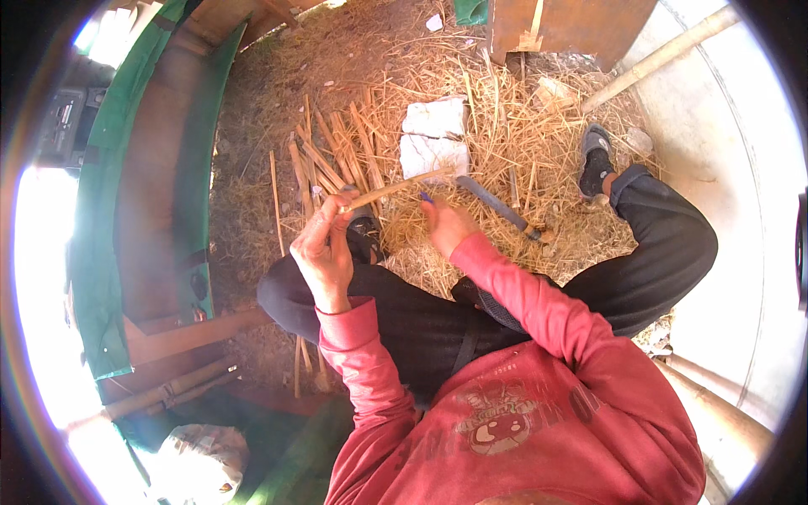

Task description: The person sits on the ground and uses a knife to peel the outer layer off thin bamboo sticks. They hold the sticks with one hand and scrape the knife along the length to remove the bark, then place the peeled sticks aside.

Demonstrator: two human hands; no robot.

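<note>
My left hand [324,252] is closed round the near end of a thin bamboo strip [396,187], which slants away up to the right. To the right of the strip, my right hand [449,227] is closed on a small blue object [426,198]; only its tip shows, and its kind is hidden. Just beyond my right hand, a long dark-bladed knife [492,202] lies on the straw. The far end of the strip is near a white stone block [433,135], cracked across its middle. Whether they touch I cannot tell.
Split bamboo pieces [332,151] lie in a loose pile at the left. Shavings and straw [505,126] cover the ground between my legs. A green-edged wooden panel [147,194] stands left; a bamboo pole [661,59] leans at the pale right wall. A plastic bag [202,459] sits lower left.
</note>
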